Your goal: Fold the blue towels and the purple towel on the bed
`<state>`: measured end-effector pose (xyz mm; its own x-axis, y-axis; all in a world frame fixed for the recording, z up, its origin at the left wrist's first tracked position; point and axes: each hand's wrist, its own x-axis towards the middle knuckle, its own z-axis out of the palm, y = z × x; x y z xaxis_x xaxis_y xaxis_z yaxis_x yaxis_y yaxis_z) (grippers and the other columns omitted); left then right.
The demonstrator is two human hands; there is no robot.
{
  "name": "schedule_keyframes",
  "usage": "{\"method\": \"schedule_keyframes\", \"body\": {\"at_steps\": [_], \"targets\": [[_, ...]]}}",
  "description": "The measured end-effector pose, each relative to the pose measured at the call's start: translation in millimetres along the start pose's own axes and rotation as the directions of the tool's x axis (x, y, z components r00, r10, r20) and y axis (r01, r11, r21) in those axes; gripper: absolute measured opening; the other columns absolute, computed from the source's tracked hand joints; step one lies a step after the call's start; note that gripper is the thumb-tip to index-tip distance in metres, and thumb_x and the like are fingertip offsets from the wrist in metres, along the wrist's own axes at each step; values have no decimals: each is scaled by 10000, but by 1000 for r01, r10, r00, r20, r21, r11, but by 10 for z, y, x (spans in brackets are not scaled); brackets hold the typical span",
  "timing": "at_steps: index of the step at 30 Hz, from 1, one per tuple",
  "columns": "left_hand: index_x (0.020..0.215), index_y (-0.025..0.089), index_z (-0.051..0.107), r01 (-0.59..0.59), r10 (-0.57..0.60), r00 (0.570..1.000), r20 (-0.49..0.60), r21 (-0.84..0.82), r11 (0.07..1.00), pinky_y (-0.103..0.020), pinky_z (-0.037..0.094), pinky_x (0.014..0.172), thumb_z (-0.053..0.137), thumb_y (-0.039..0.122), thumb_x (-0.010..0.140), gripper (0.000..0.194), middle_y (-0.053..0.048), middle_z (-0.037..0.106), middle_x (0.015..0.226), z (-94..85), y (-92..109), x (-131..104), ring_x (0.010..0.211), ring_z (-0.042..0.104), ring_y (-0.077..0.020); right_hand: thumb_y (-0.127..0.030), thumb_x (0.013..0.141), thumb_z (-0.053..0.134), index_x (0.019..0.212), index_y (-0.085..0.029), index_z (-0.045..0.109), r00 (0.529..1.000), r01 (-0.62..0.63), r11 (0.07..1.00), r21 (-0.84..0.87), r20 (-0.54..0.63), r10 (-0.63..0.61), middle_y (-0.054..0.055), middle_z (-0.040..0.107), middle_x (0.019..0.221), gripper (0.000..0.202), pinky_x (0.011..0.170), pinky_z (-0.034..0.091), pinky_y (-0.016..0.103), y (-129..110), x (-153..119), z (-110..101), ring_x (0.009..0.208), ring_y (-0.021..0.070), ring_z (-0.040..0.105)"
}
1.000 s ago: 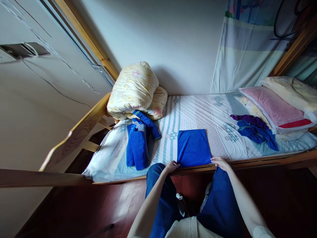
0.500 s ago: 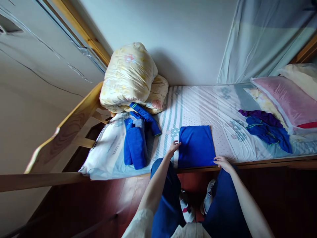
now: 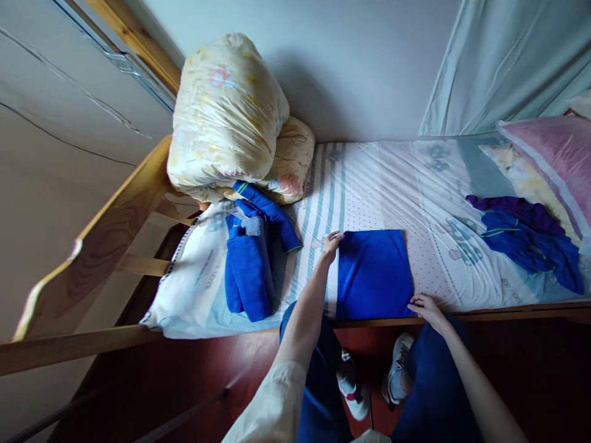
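A flat blue cloth [image 3: 375,274], squarish in shape, lies at the bed's front edge between my hands. My left hand [image 3: 332,245] is at its far left corner, with fingers closed on the cloth there. At the near right corner, my right hand [image 3: 427,309] pinches the edge of the same cloth. To the left lies a folded blue garment [image 3: 249,277], with another blue garment [image 3: 274,220] with a green-striped edge partly behind it.
Bundled yellow quilt [image 3: 226,117] at the bed's back left, beside the wooden bed rail [image 3: 101,246]. Crumpled blue clothing [image 3: 530,246] and purple clothing [image 3: 521,209] lie right, near a pink pillow [image 3: 554,154]. The bed's front edge [image 3: 508,312] borders my knees.
My left hand has moved up along the cloth's left side to its far corner. My right hand stays at the near right corner. The view has shifted closer to the bed.
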<state>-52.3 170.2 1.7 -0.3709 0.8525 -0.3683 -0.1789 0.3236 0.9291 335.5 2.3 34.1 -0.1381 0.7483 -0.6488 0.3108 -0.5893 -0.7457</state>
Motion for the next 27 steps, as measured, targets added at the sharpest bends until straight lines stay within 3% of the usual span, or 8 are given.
{"method": "schedule_keyframes", "body": {"at_steps": [3,6,9,12,16,21,24,27], "targets": [[1168,124,703,-89,87,990,-113,-18,996,-425,545,1015,767,310,766,447,-166,767,1156,45,91,119,1116,719,-261,-551,666,798,877,-207,606,1000,20,999,-27,-11,-20,-25,604,718,447,516,336,228,-19,-42,8,546,95,454],[1211,162,705,-219,255,957,-141,226,949,-462,517,1116,687,233,814,403,-151,736,1284,30,121,75,1277,661,-283,-547,689,791,910,-210,615,998,51,997,-57,-31,-53,-10,620,742,440,508,380,231,-31,-70,14,565,114,503],[1246,171,704,-389,390,913,120,546,743,-500,447,1209,652,207,858,393,-152,693,1382,-21,-15,-215,1385,589,-308,-526,714,784,965,-218,611,997,59,994,-93,-43,-63,10,653,792,433,503,409,231,-18,-81,10,579,122,530],[1362,166,651,-566,328,825,460,673,476,-516,364,1273,662,239,888,480,-162,544,1581,-97,-312,-721,1521,449,-333,-477,740,784,1039,-227,593,997,61,990,-129,-48,-68,7,666,830,434,498,429,232,12,-95,-7,548,106,522],[1539,153,488,-531,155,847,509,797,287,-582,332,1271,648,297,919,656,-198,350,1708,-254,-723,-1482,1598,302,-388,-322,744,771,1085,-231,562,994,83,972,-221,-55,-97,-51,614,719,410,513,447,226,34,-152,-30,532,113,542],[1436,132,545,-484,159,875,458,816,316,-562,393,1229,650,213,875,577,-252,441,1618,-471,-951,-2134,1531,408,-400,-232,788,709,1050,-239,565,984,71,945,-321,-130,-118,-29,689,771,299,538,501,226,-13,-258,-13,566,130,624],[1288,150,607,-364,190,931,311,830,423,-549,476,1145,640,164,853,436,-224,614,1364,-545,-928,-2279,1332,595,-370,-264,837,700,976,-234,579,978,57,957,-284,-177,-111,-4,729,800,187,549,533,240,-64,-298,7,556,132,636],[1164,162,609,-180,132,983,128,818,546,-481,557,996,618,114,828,340,-140,680,1072,-568,-816,-2293,1028,701,-297,-226,840,696,898,-228,600,967,17,942,-334,-233,-100,17,758,809,113,581,557,242,-118,-308,10,596,144,677]]}}
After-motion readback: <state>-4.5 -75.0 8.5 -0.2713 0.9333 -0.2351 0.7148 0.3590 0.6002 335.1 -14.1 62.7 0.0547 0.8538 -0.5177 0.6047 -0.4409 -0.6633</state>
